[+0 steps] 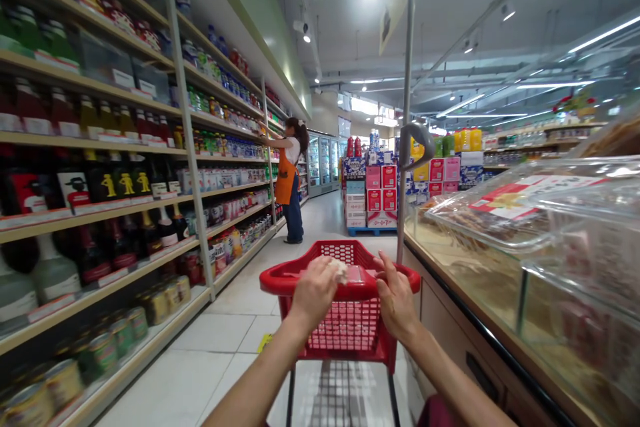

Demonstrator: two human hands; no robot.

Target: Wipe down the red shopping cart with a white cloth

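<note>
A red plastic shopping cart (345,327) with a lattice basket stands right in front of me. My left hand (314,288) is closed around a crumpled whitish cloth (340,271), at the near rim of the cart. On the right corner of that rim, my right hand (395,297) has its fingers stretched out and apart, and nothing shows in it. The inside of the basket is partly hidden behind the rim and my hands.
Shelves of bottles and cans (100,140) line the left side. Farther up the aisle, a person in an orange apron (287,180) reaches into them. Stacked boxes (382,188) stand ahead. At right are a counter (450,293) with clear food packs (520,203) and a grey pole (404,107).
</note>
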